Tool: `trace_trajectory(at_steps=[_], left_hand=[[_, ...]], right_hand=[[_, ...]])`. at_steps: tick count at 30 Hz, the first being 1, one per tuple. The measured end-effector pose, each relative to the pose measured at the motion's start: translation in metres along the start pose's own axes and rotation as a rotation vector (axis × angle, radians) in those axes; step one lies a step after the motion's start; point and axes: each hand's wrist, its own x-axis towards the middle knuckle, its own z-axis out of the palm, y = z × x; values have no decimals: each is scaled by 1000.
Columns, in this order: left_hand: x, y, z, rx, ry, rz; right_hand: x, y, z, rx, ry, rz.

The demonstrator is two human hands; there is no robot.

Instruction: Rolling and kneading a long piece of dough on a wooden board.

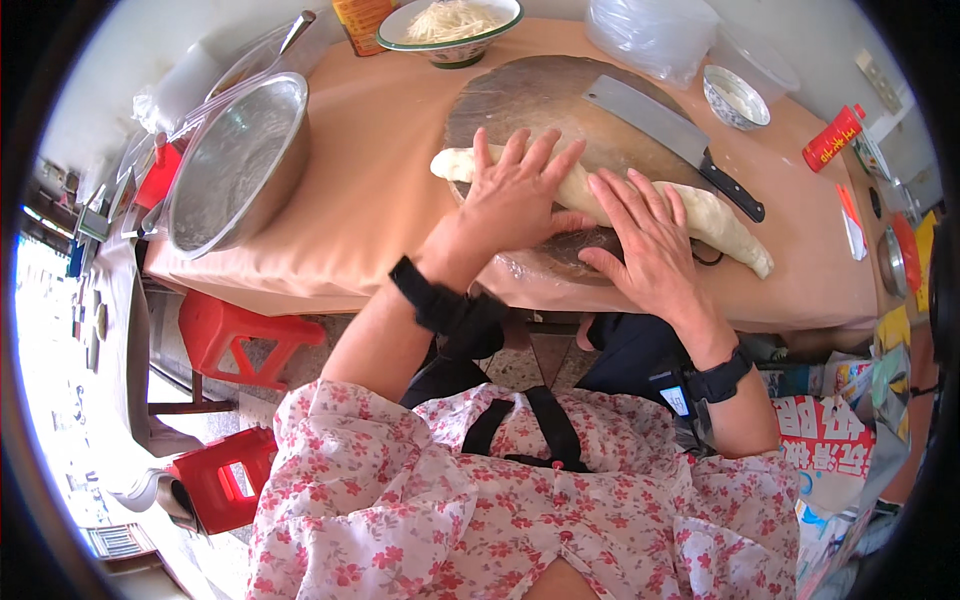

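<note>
Left hand (515, 195) and right hand (645, 235), fingers spread flat, press the dough roll (715, 215) on the round board (530, 95); cleaver (665, 135) at 1 o'clock, surface (375, 150) edge near.

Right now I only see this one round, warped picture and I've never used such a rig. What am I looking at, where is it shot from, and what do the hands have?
The picture comes from a wide fisheye camera worn on the person's head, looking down, so edges bend near the rim. No machine is here: these are a person's two bare hands. The left hand and the right hand both lie flat, fingers spread, on a long roll of pale dough. The dough rests on a round wooden board on a table with a peach cover. A cleaver lies on the board behind the dough. Left of the board stands a large metal bowl; at the far edge, a bowl of pale shreds.
</note>
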Motion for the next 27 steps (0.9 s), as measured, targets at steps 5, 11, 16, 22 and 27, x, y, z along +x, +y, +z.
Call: trace_trajectory(at_steps=[5, 11, 16, 22, 27], left_hand=[[39, -9, -7, -91, -217, -44], [13, -2, 2, 1, -24, 9], [-47, 14, -3, -19, 151, 83], [-90, 17, -4, -21, 60, 49], [-79, 14, -1, -52, 84, 39]], right_hand=[[23, 19, 9, -9, -30, 80], [21, 15, 13, -49, 11, 61], [-10, -1, -1, 19, 28, 11], [-23, -12, -11, 29, -7, -24], [-14, -17, -7, 6, -29, 19]])
